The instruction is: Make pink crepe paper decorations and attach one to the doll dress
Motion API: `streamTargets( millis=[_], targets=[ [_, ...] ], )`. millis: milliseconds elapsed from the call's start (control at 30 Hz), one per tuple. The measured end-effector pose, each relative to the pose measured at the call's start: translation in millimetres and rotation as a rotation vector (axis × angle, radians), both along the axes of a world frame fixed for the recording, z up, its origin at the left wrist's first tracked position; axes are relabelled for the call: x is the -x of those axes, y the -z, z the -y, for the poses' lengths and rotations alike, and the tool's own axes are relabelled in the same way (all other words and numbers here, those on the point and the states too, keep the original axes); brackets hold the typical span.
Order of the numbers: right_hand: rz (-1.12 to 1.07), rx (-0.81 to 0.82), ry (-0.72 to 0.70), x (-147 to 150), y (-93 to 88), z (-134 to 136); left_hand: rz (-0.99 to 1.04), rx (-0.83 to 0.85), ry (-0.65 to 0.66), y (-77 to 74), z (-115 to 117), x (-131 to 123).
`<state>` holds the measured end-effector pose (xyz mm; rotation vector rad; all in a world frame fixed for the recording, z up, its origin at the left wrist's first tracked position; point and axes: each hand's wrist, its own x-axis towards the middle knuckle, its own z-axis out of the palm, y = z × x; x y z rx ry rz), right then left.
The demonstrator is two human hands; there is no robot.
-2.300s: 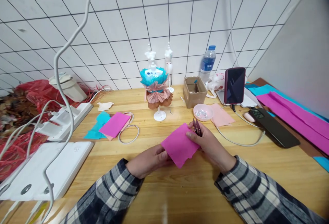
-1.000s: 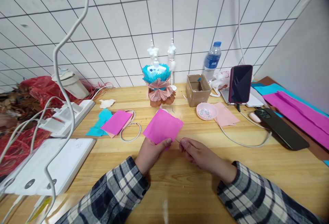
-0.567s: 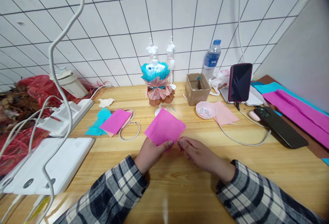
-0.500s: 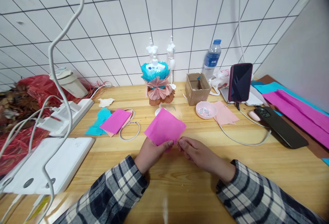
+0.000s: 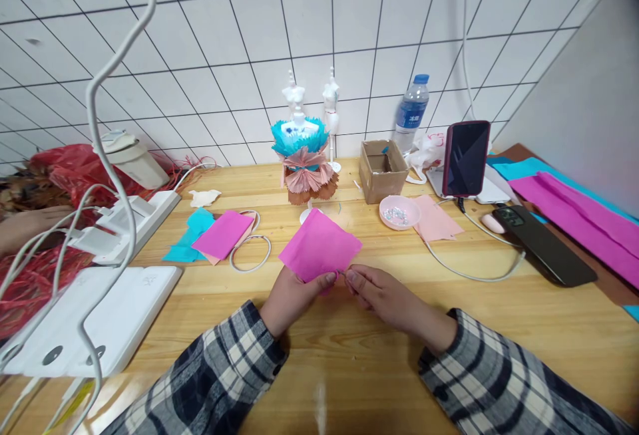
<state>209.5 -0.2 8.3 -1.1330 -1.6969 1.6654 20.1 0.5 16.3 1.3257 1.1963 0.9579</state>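
Now the left hand (image 5: 294, 298) is gripping the magenta sheet (image 5: 319, 243) by its near corner, thumb pressing on top and fingers hiding underneath, so the sheet is fanning up above the table (image 5: 354, 375), tilted like a diamond. Right beside it, the right hand (image 5: 377, 292) is pinching a slim tool (image 5: 341, 273) between thumb and forefinger, its tip meeting the paper's lower edge; the fist is covering most of it, so small scissors is only my fair guess. Edge work on the paper seems to be the step in hand, and the next move, I'd judge, is calling for a firm left hold while the right is guiding that tip along without tearing. Further out, the dressed mannequin (image 5: 302, 139) is standing just beyond the sheet in teal and pink ruffles. Over to the right, the pink dish (image 5: 398, 226) is holding a scatter of small silvery bits, and the open cardboard box (image 5: 382, 189) behind it is showing a blue scrap at its mouth, its shadowed inside staying hard to read. Behind that, the blue-capped bottle (image 5: 411, 116) is standing by the wall, while another person's hand (image 5: 42, 220) is reaching in at far left.
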Motion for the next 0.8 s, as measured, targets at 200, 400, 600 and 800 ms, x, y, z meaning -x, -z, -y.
streamTargets(
  millis=[200, 400, 600, 800],
  targets=[
    [0.043, 0.028, 0.014, -0.2, -2.5, 1.5, 0.018, 0.022, -0.038, 0.0, 0.6, -0.5],
    [0.044, 0.06, 0.014, 1.6, -3.1, 2.9, 0.029, -0.002, 0.002, -0.2, 0.0, 1.0],
    [0.063, 0.005, 0.017, 1.7, -0.6, 3.9, -0.004, 0.029, 0.036, -3.4, 1.3, -0.5],
    [0.109, -0.065, 0.026, 3.5, 2.2, 3.5, -0.01, 0.017, 0.05, -5.0, 4.2, -4.6]
  ],
)
